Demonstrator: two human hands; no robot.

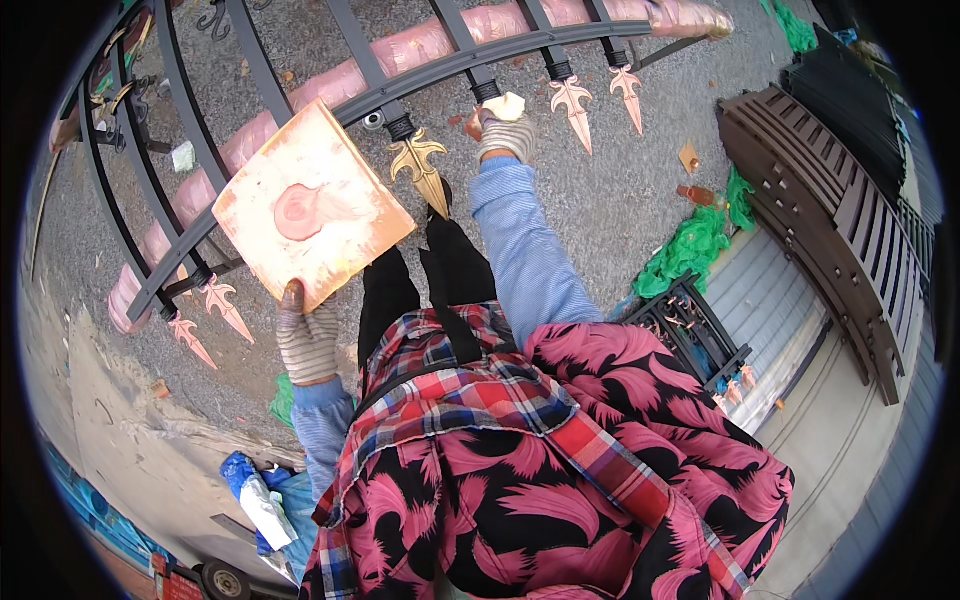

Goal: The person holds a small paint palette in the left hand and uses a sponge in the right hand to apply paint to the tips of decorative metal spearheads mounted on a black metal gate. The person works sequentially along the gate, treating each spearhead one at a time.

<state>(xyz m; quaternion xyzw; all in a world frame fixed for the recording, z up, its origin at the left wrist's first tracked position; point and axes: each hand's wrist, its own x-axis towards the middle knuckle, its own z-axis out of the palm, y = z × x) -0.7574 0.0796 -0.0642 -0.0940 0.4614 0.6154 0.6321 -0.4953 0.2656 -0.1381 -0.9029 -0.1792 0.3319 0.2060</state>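
My left hand, in a striped glove, grips a square board by its near edge, thumb on top. A puddle of wet pink paint lies in the board's middle. My right hand, gloved too, is closed on a pale sponge-like pad at the end of a bar of the dark metal railing. The finial there is mostly hidden by that hand. A gold spearhead finial points toward me between my hands. Pinkish finials stand to the right, and another pinkish finial to the left.
A pink-wrapped padded roll lies under the railing. At right are stacked brown metal panels, green netting, a bottle and a dark railing piece. Blue-and-white sheeting lies at lower left, near a wheel.
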